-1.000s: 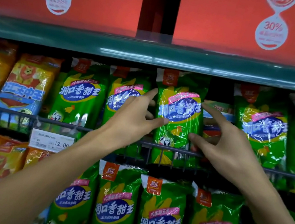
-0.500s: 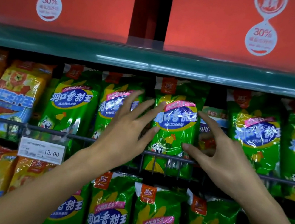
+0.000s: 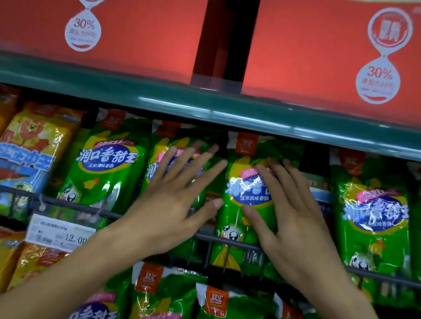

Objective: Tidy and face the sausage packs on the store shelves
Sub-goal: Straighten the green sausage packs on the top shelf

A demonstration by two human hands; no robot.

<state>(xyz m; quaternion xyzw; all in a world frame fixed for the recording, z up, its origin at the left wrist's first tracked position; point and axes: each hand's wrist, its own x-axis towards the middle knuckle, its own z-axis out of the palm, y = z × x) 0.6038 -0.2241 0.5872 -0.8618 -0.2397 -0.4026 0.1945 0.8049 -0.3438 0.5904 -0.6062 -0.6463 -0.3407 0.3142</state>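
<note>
Left hand (image 3: 168, 202) flat, fingers spread, on glossy green plastic sausage pack (image 3: 174, 153). Right hand (image 3: 291, 221) flat, fingers straight, pressing neighbouring green sausage pack (image 3: 243, 238). Both packs upright behind dark wire shelf rail (image 3: 77, 207); white price tag (image 3: 58, 233) clipped below.

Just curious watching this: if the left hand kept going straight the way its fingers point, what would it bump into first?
Most likely the green sausage pack right behind the left hand; whether its fingers already touch it is unclear.

head view: close, level, facing shelf (image 3: 212, 107) front, tilted slightly upward.
</note>
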